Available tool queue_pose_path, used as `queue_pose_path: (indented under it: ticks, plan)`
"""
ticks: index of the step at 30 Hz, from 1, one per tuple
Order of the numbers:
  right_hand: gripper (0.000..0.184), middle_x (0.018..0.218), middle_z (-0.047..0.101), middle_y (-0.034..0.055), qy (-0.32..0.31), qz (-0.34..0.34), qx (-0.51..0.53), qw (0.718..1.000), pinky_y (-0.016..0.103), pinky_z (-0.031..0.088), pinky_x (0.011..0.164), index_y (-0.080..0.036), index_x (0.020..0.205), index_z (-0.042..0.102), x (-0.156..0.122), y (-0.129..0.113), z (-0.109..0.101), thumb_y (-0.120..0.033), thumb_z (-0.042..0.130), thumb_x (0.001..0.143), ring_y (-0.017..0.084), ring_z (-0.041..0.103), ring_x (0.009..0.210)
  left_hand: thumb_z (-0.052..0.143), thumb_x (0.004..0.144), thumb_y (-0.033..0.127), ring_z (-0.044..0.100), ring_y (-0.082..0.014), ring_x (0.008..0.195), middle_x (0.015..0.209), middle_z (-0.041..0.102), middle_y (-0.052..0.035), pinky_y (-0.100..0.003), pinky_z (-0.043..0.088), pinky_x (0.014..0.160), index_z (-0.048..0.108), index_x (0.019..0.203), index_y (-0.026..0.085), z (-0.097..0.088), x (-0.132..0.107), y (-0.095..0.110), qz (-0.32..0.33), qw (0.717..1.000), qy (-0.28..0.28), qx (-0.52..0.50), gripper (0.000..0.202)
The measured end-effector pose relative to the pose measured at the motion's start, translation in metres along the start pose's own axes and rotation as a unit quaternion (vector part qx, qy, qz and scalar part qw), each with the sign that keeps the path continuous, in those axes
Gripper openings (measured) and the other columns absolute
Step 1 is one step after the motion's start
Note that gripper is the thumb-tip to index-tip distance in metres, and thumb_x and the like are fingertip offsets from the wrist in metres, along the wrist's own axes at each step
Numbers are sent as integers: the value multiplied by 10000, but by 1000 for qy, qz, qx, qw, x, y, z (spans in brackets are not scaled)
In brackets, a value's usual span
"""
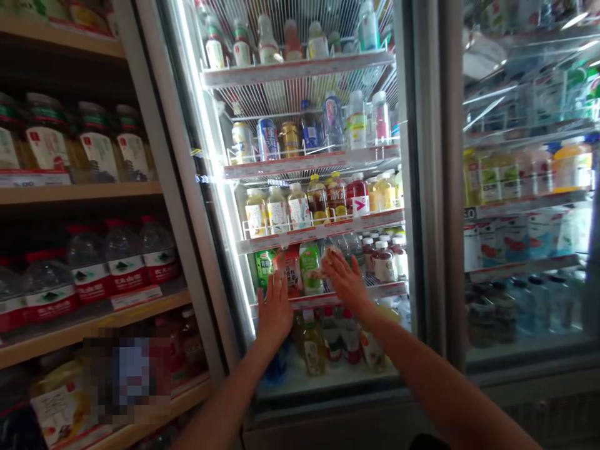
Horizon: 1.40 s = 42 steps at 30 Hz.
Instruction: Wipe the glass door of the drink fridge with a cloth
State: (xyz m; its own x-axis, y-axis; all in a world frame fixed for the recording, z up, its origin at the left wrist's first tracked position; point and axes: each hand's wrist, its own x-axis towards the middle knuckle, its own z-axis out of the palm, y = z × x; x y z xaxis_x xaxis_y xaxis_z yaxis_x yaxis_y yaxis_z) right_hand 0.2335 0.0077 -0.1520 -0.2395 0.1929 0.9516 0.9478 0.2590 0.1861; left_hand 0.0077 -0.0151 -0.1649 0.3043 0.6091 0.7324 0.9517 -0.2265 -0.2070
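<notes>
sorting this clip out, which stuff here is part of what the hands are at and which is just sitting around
With the hands: left hand, right hand, red-labelled bottle, green-labelled bottle, clear bottle, lower fridge shelf.
Just sitting: cans on the upper fridge shelf, red-capped water bottles on the wooden shelf.

Bare left hand (275, 312), bare right hand (347, 282)

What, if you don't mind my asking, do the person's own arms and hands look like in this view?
The left hand and the right hand are bare, without gloves. The left forearm and right forearm are bare too, with no sleeve showing. No watch, bracelet, ring or marking can be seen on either.
</notes>
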Motion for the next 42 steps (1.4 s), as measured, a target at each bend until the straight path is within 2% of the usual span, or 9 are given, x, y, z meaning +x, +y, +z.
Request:
queue_pose_path:
  ticks: [5,12,19,21,25,27,33,39,42]
  plan:
    - [474,1446,357,172,125,239,-36,962,548,207,1070,-161,1363,401,0,50,-15,-230,354,896,262,280,1363,464,757,154,146,-304,1395,1500,156,-179,-536,217,1093,287,1403,69,1,3,7,-28,999,-10,-18,675]
    - [436,1370,494,65,-4,-11,12,1000,432,190,1113,-267,1275,505,-14,-15,1,-150,434,860,172,369,1314,468,736,135,139,-307,1395,1501,158,-171,-547,213,1092,311,1393,71,-1,3,5,-22,1000,-16,-15,678]
    - [504,1469,294,193,142,241,-26,960,611,211,1037,-137,1400,324,20,56,-15,-220,329,903,300,264,1356,469,739,171,99,-309,1402,1506,140,-176,-543,196,1099,255,1415,68,8,2,9,-31,999,-4,-29,716]
    - [488,1453,343,163,119,208,-24,971,582,222,1050,-173,1385,364,21,43,-10,-209,347,899,282,282,1353,475,735,181,84,-311,1403,1508,123,-179,-542,198,1098,249,1416,63,8,3,11,-36,999,-3,-29,727]
    - [475,1409,447,64,-18,-43,17,999,475,195,1106,-267,1314,469,10,-8,3,-139,438,858,205,329,1339,469,737,158,110,-305,1402,1508,150,-179,-538,205,1095,270,1410,76,4,1,5,-19,1000,-7,-11,707]
    - [482,1413,443,46,-45,-81,25,995,462,175,1117,-284,1306,474,14,-11,1,-130,450,850,192,339,1334,465,744,154,125,-296,1402,1509,164,-165,-538,204,1095,277,1410,96,2,-1,0,-1,1000,-10,-1,695]
    - [475,1456,340,166,91,247,-19,965,567,203,1068,-142,1350,424,65,28,-13,-190,380,880,294,282,1356,438,748,137,132,-286,1402,1510,145,-156,-539,192,1098,271,1411,93,1,-2,3,-6,1000,-17,-7,685]
    - [478,1416,440,39,-60,-127,29,990,462,186,1114,-248,1295,490,56,-23,0,-94,417,848,204,312,1349,444,752,145,158,-258,1401,1503,214,-133,-511,195,1109,245,1422,116,-4,-3,-14,17,999,17,-23,700]
    - [469,1427,424,41,-53,-98,21,994,458,181,1117,-252,1294,488,66,-19,-2,-115,431,849,198,316,1348,437,748,132,162,-264,1400,1502,210,-142,-520,205,1104,251,1416,93,-7,-3,-35,-25,1000,14,-9,694]
